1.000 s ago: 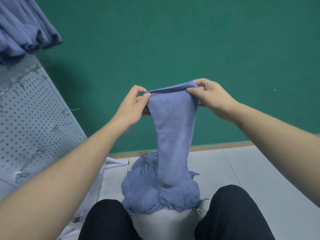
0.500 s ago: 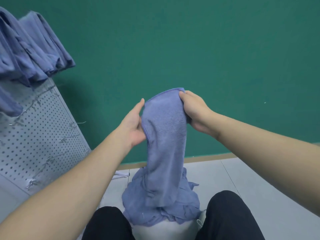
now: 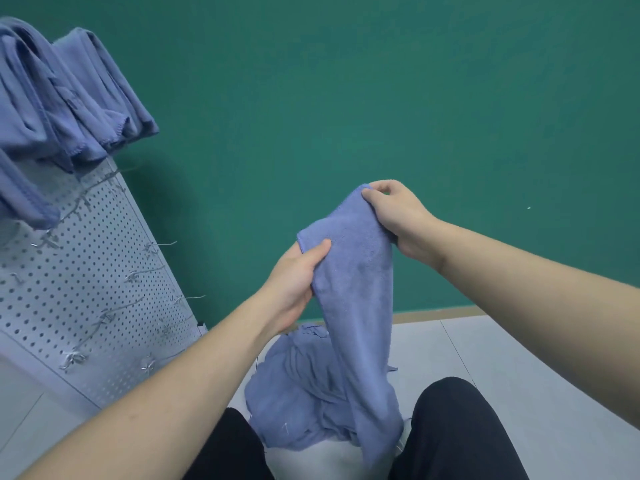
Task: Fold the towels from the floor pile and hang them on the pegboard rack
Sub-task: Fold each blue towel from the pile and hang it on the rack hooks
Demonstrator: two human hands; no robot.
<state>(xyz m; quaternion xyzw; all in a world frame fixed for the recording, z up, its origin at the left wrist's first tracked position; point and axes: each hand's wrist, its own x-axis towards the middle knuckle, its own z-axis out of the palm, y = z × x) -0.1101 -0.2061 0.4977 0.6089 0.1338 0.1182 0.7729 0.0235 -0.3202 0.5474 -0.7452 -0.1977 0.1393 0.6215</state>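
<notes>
Here, in the head view, a blue towel [image 3: 353, 271] is held up in front of the green wall [image 3: 381, 98], folded into a long narrow strip that hangs down toward the person's knees. The right hand [image 3: 398, 216] pinches its top corner, fingers curled over the hem at the highest point of the cloth. The left hand [image 3: 294, 278] grips the towel's left edge a little lower, thumb pressed flat on the near face and the other fingers hidden behind the fabric. The upper edge of the towel slopes down from the right hand to the left.

The towel's lower end trails past the floor pile [image 3: 304, 386], a crumpled heap of the same blue cloth lying on the pale tiled floor [image 3: 502, 368] just beyond the knees in black trousers [image 3: 457, 431]. Whether the hanging end touches the pile cannot be told.

At the left stands the pegboard rack [image 3: 86, 289], a grey perforated panel with several bare wire hooks [image 3: 152, 271] sticking out. Near its top, at the far left, hung towels [image 3: 65, 109] drape in folded bunches over the upper hooks, well apart from the held towel.
</notes>
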